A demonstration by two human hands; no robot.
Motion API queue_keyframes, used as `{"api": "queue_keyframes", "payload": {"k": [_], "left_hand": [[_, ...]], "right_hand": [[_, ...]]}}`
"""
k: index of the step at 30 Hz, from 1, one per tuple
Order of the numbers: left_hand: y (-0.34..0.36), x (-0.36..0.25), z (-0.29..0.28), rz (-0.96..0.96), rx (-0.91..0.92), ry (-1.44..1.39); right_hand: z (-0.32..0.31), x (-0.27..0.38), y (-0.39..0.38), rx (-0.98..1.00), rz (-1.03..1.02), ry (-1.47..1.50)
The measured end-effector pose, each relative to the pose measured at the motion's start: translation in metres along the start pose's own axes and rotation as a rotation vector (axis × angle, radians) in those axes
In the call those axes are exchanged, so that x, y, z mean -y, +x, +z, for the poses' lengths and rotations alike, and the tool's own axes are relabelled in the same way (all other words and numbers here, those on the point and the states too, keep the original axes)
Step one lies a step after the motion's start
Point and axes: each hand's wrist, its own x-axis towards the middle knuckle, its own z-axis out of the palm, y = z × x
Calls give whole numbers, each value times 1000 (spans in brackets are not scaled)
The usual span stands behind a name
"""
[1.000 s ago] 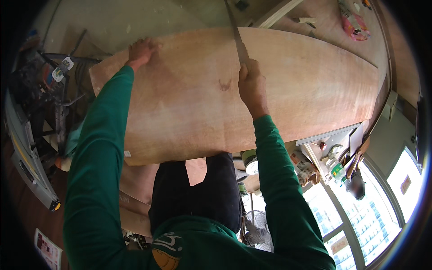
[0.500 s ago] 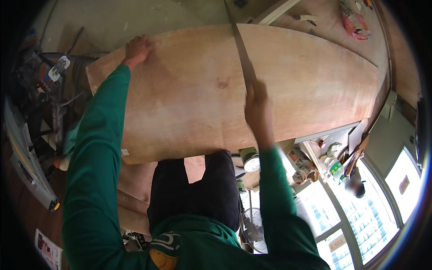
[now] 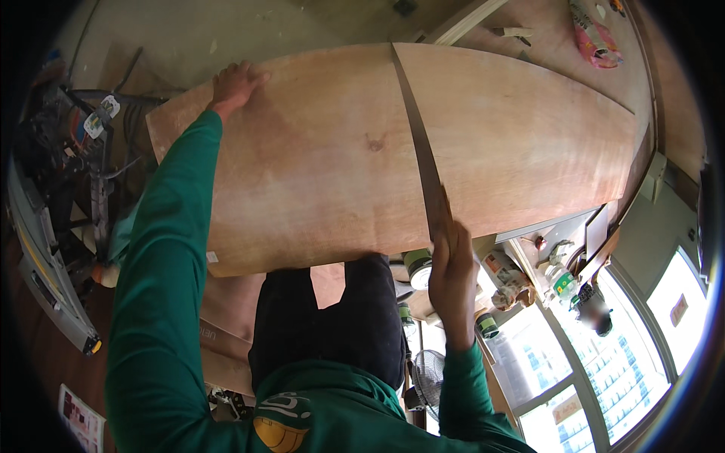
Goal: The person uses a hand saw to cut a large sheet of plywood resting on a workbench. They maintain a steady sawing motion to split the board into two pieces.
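Nearest the camera, a green sweatshirt [image 3: 340, 419] and dark trousers [image 3: 325, 332] fill the lower middle. Just right of the thighs, the right hand [image 3: 453, 275] has its fingers clenched around the near end of a handsaw [image 3: 424, 151], close to the near edge of a plywood panel [image 3: 317, 166]. The handsaw crosses the panel right of its middle; its long axis runs away from the person with a slight slant to the left, and its narrowing tip points to the far edge, ending about there. How deep it sits in the wood cannot be told. The panel's own long axis stretches left to right, its near edge running across the thighs. Near the panel's far left corner, the left hand [image 3: 238, 87] rests palm down, fingers spread and released on the wood.

Off to the right stand a fan [image 3: 429, 377] and a green-and-white can [image 3: 418, 266]; farther right, another person [image 3: 595, 308] shows before bright windows [image 3: 615, 370]. Past the panel's far edge lie a pale wooden strip [image 3: 468, 24] and a pink bag [image 3: 595, 45].
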Motion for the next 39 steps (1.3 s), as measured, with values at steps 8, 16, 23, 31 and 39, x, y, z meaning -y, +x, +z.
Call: {"api": "queue_keyframes", "payload": {"k": [8, 16, 23, 31, 39], "left_hand": [[8, -15, -3, 29, 25, 0], [4, 1, 3, -18, 5, 9], [9, -25, -6, 29, 23, -20], [2, -1, 0, -29, 57, 17], [2, -9, 0, 4, 1, -17]], "right_hand": [[91, -29, 186, -122, -278, 7], [-7, -1, -18, -20, -61, -41], [100, -21, 188, -177, -299, -50], [16, -15, 16, 4, -50, -41], [79, -32, 143, -82, -296, -38]]}}
